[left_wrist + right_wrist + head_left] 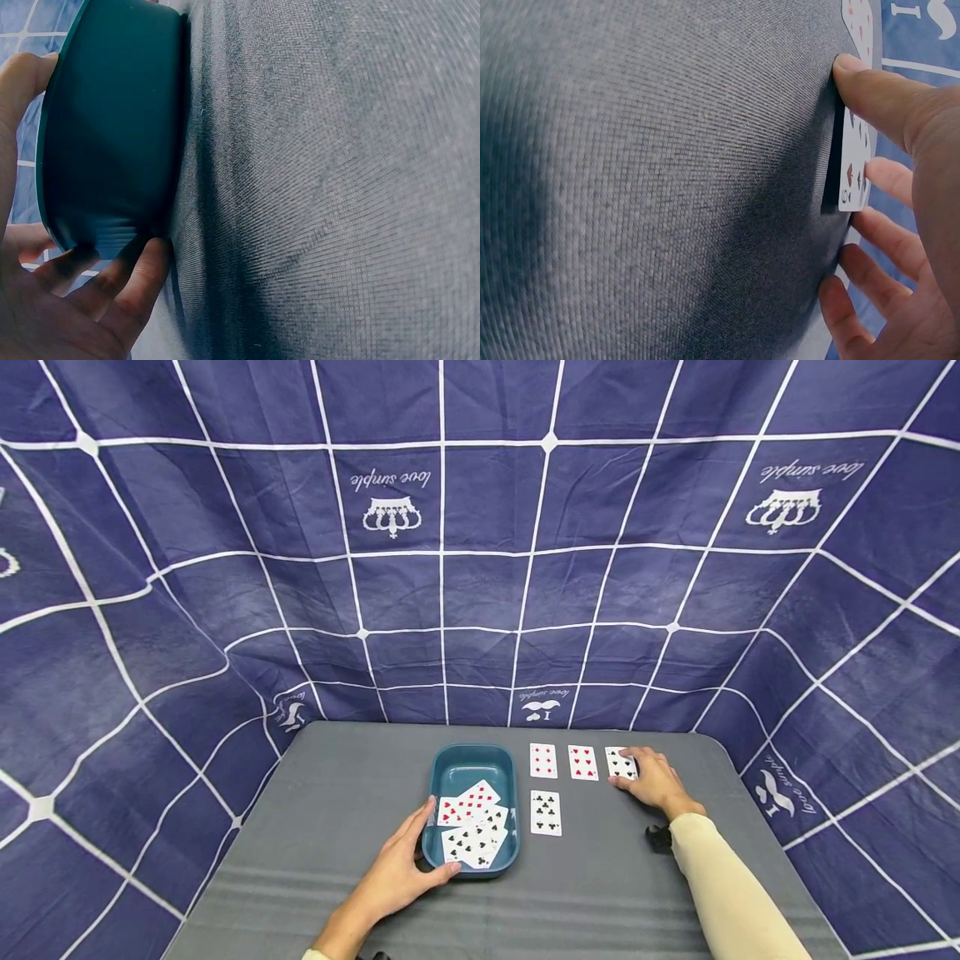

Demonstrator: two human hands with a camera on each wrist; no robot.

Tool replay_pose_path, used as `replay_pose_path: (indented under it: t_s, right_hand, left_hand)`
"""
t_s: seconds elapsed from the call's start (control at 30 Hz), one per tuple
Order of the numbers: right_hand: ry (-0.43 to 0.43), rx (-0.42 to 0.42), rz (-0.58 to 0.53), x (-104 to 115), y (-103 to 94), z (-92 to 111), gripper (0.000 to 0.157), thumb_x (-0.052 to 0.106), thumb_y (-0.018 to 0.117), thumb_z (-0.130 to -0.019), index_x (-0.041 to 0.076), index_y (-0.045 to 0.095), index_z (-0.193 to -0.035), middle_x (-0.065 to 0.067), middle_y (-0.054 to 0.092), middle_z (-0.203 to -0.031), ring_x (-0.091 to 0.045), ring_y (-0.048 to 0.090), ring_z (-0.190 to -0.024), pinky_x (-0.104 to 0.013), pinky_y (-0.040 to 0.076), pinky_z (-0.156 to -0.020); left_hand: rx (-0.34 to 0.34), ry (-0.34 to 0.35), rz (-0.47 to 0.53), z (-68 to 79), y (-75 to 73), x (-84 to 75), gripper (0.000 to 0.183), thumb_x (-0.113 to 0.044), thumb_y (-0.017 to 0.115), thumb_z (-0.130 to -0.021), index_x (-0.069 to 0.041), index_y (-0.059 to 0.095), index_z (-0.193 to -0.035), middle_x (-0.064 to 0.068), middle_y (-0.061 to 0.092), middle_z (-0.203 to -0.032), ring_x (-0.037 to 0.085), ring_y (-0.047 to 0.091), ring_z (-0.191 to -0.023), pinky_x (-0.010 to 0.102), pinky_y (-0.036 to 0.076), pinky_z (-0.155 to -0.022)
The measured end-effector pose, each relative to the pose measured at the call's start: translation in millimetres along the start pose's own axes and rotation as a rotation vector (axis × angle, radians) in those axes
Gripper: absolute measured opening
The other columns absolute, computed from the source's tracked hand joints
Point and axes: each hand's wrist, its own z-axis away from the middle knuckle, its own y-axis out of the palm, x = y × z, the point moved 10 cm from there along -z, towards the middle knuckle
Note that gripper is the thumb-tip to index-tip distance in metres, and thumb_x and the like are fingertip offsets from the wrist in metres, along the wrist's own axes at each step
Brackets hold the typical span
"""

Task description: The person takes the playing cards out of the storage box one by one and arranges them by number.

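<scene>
My left hand (pixel 397 868) holds the near left corner of a teal plastic basin (pixel 516 793), thumb at the near rim and fingers along the left wall. In the left wrist view its fingers (pixel 146 281) touch the basin's side. Inside the basin lie several loose face-up playing cards (pixel 472 839), red and black. At the far right of the table my right hand (pixel 656 779) holds a six of spades card (pixel 619 763) by its edges between thumb and fingers. In the right wrist view that card (pixel 853 169) shows a dark gap or shadow beneath its near edge.
A six of diamonds (pixel 543 761) and a six of hearts (pixel 582 762) lie in a row left of the right hand. Below the diamonds card lies a clubs card (pixel 546 812). Grey cloth covers the table (pixel 337 793); a blue curtain (pixel 480 593) surrounds its back and sides.
</scene>
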Motion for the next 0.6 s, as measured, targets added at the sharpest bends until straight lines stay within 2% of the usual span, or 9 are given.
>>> replay_pose_path:
  t_s: [0.6]
  right_hand:
    - [0.013, 0.013, -0.007, -1.2, 0.5, 0.3, 0.074, 0.041, 0.092, -0.101, 0.003, 0.065, -0.158, -0.038, 0.06, -0.162, -0.065, 0.054, -0.149, -0.084, 0.046, -0.118]
  left_hand:
    - [-0.001, 0.001, 0.014, 0.0, 0.0, -1.6, 0.122, -0.051, 0.103, -0.089, -0.014, 0.035, -0.185, 0.014, 0.046, -0.185, 0.034, 0.062, -0.154, 0.027, 0.067, -0.1]
